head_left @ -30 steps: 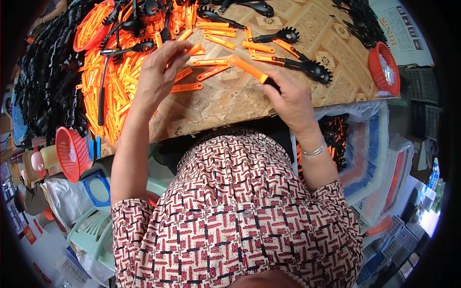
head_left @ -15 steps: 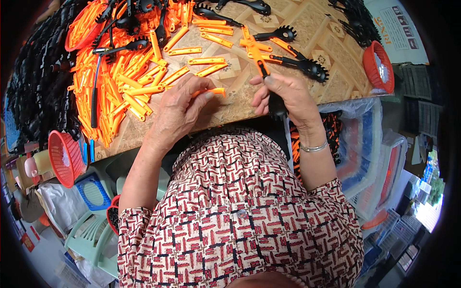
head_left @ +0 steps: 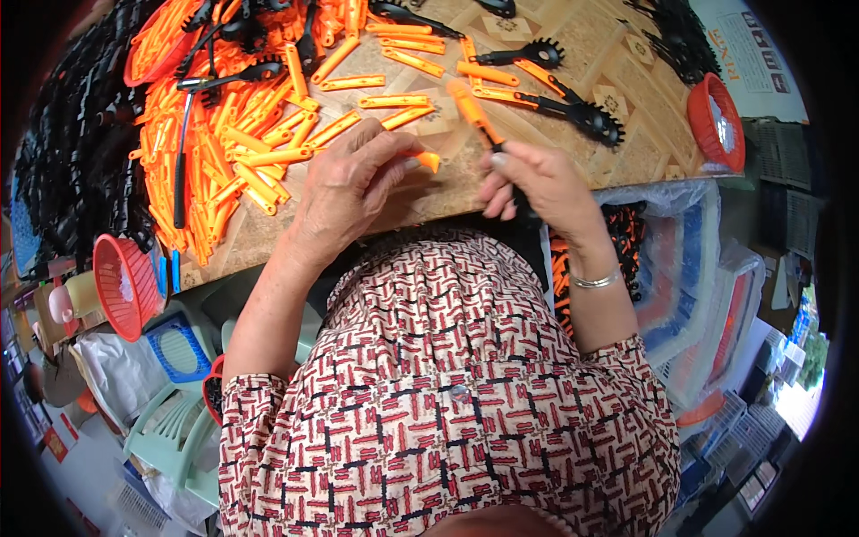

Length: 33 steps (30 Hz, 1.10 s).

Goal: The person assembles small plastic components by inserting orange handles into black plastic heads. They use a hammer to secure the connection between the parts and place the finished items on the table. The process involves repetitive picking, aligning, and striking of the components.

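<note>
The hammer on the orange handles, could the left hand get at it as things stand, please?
Probably yes: the hammer lies with its black grip uncovered, though the left hand holds an orange handle.

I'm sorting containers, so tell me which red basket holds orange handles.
It is the upper-left red basket, heaped with orange handles; the lower-left red basket and far-right red basket show only whitish contents.

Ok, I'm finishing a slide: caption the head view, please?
Left hand holding an orange piece, right hand a black-and-orange utensil, near a heap of orange handles.
</note>
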### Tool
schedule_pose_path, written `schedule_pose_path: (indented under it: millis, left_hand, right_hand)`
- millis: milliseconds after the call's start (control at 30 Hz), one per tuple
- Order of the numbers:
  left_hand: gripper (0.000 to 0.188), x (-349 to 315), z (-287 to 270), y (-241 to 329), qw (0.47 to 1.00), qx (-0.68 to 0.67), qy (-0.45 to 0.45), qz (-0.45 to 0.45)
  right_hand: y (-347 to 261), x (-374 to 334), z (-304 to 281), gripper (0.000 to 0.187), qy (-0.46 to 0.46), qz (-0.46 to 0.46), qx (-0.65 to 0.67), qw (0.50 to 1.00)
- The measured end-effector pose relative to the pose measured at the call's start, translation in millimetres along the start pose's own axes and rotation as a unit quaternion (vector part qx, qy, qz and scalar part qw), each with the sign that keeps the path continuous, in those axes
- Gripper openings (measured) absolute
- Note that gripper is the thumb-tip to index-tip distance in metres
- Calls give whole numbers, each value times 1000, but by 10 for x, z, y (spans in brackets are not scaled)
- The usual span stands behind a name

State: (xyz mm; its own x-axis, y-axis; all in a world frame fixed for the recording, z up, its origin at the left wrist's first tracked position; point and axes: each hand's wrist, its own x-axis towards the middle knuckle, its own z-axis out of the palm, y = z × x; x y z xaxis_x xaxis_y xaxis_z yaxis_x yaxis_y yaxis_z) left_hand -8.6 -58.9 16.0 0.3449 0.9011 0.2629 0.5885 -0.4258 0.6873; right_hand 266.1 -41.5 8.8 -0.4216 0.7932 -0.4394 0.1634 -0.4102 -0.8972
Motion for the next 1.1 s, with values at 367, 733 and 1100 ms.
schedule_pose_path:
  millis: [367,733,1100]
  left_hand:
    - [15,-361,-202,-218,985,40,118,-123]
    - [14,-377,57,-321,988,36,121,-88]
    - [14,-327,83,-285,984,-16,135,-114]
  right_hand:
    - [-270,43,-567,27,376,-274,-653,597]
    - [-848,1547,-536,15,260,-392,-601,646]
    - [-1175,1882,-21,27,136,-197,-608,757]
